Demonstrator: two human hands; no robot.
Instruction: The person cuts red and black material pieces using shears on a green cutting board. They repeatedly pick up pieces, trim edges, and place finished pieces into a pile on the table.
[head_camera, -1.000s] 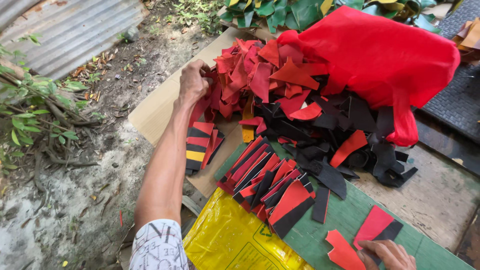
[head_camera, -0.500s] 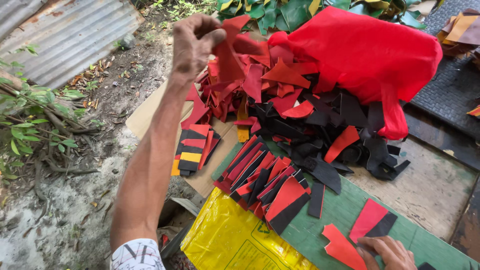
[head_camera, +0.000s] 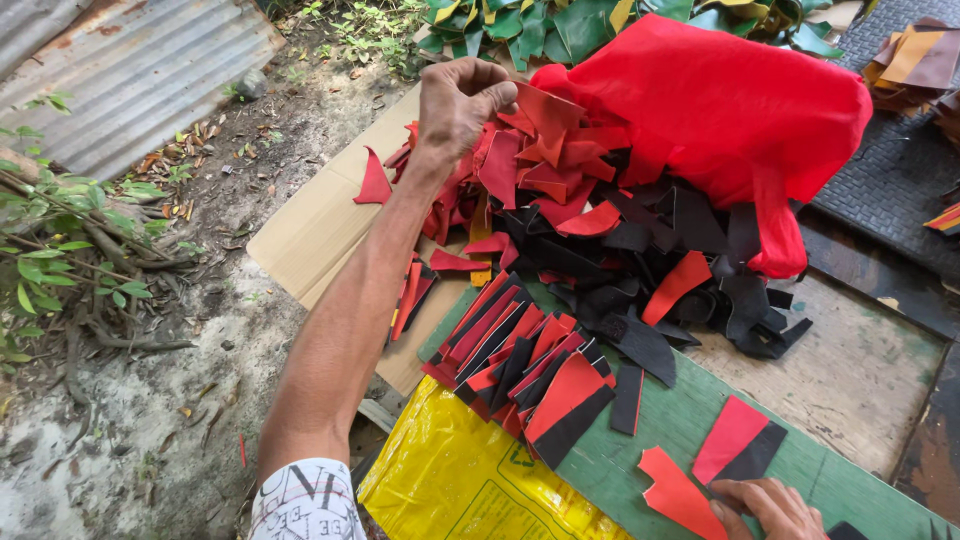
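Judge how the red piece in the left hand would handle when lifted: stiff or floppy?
The red piece probably flexes yet keeps shape: it juts from the left hand without drooping. Likely light, held by fingertips. Thin, flat, unlikely to roll.

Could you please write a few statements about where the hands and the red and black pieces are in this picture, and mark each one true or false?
1. The left hand is raised over the heap of red scraps, fingers closed on a red piece. True.
2. The right hand is lifted high above the red bag. False: it rests low on the green board, touching a red piece there.
3. A yellow sack lies at the near edge of the board. True.
4. The black scraps lie on the corrugated metal sheet. False: they lie beside the red heap, below the red bag.
5. A stack of red-and-black pieces sits on the board. True.
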